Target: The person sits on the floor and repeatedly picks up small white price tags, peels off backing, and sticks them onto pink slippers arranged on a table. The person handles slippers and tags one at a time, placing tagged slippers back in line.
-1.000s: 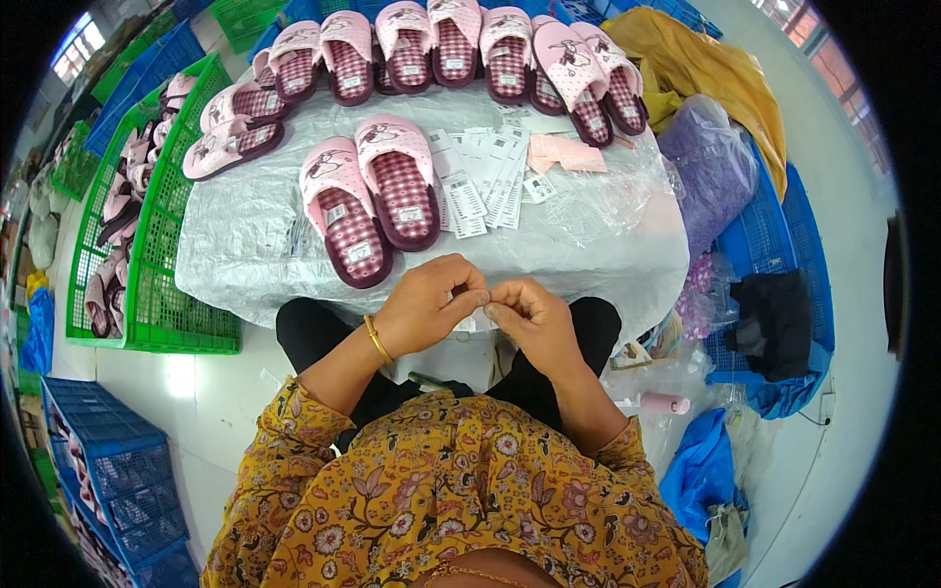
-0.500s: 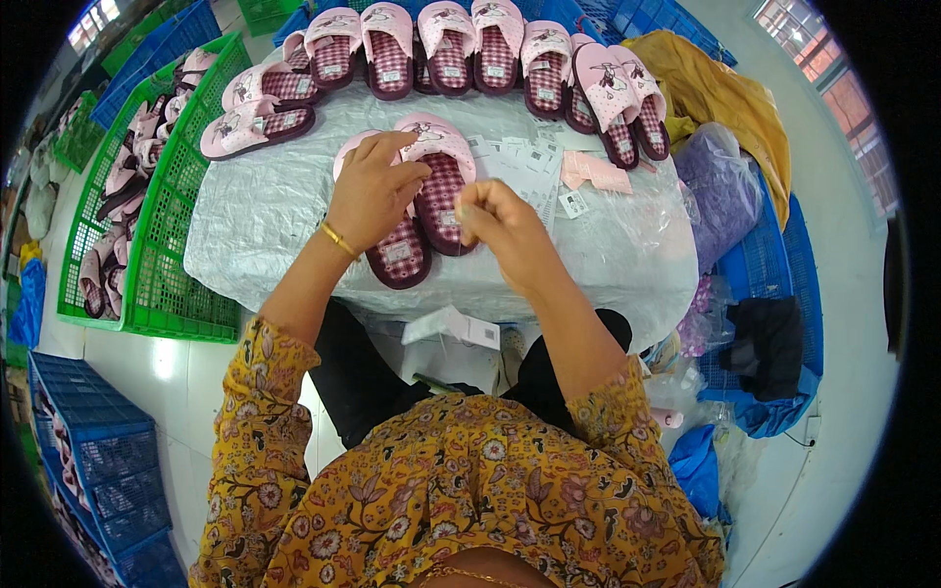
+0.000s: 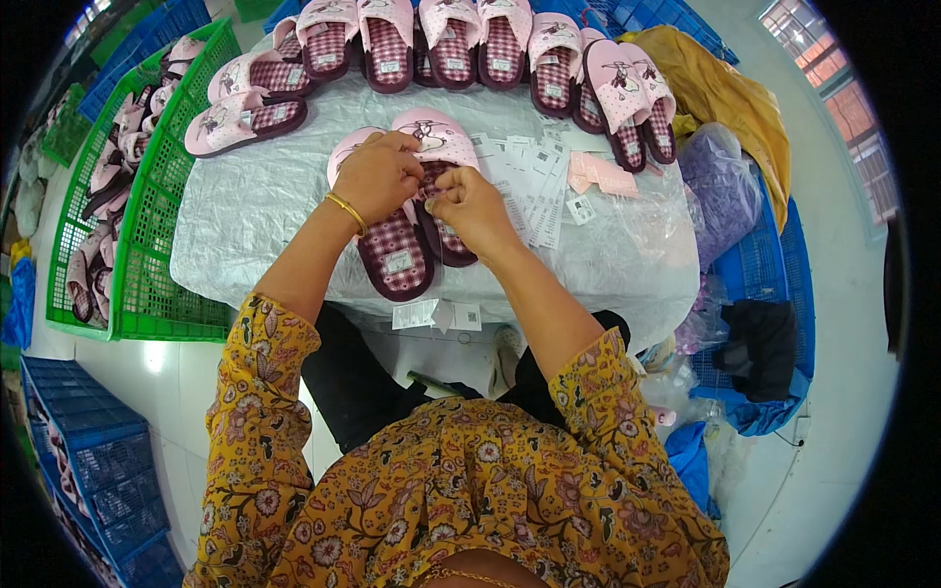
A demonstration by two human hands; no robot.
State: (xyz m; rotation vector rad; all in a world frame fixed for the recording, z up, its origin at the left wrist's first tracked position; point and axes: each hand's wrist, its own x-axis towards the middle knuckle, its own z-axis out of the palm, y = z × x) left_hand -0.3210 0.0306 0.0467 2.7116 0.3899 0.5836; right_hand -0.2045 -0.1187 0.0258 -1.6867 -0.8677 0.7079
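Note:
A pair of pink slippers with dark plaid insoles lies before me on the table, toes pointing away. My left hand (image 3: pixel 377 176) rests across the uppers, its bent fingers closed at the upper edge of the right slipper (image 3: pixel 431 135). It covers much of the left slipper (image 3: pixel 396 257). Close by, my right hand (image 3: pixel 472 208) is closed in a pinch over the right slipper's opening; whatever is between its fingertips is too small to make out. To the right lie white printed tags (image 3: pixel 534 181) and pale pink slips (image 3: pixel 600 174).
More pink slippers (image 3: pixel 453 49) line the table's far edge. The table has a crinkled plastic cover (image 3: pixel 627 235). A green crate (image 3: pixel 167 216) of slippers stands left, blue crates (image 3: pixel 103 461) below it. At right are a purple bag (image 3: pixel 720 181) and a mustard cloth (image 3: pixel 725 88).
My right hand has moved left to the slipper's opening, beside my left hand. My left hand's spread fingers have curled in. The tags at the table's front edge have shifted.

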